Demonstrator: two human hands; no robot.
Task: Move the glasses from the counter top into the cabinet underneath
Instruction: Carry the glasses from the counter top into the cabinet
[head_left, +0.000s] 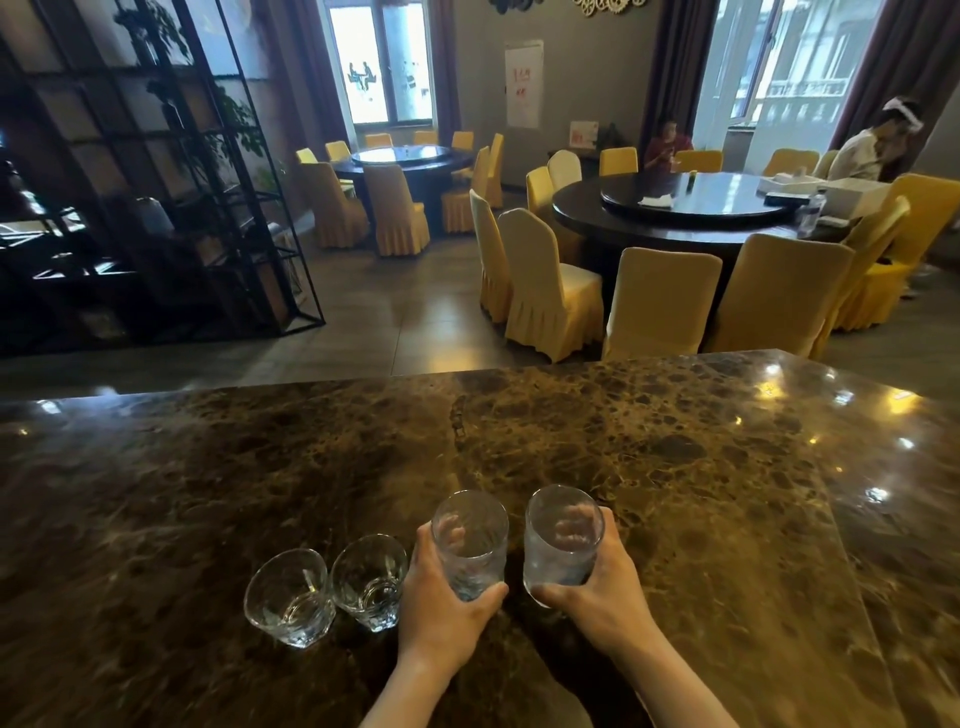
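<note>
Several clear glasses stand in a row near the front of the dark marble counter top (649, 441). My left hand (441, 618) is wrapped around a tall glass (470, 540). My right hand (597, 597) grips a second tall glass (562, 538) just to its right. To the left of my left hand stand two shorter glasses, one (370, 579) almost touching my hand and one (288, 597) at the row's left end. The cabinet under the counter is hidden from this view.
Beyond the counter's far edge lies a dining room with round dark tables (691, 208) and yellow-covered chairs (660, 301). A black metal shelf frame (156, 182) stands at the left. Two people sit at the far right table.
</note>
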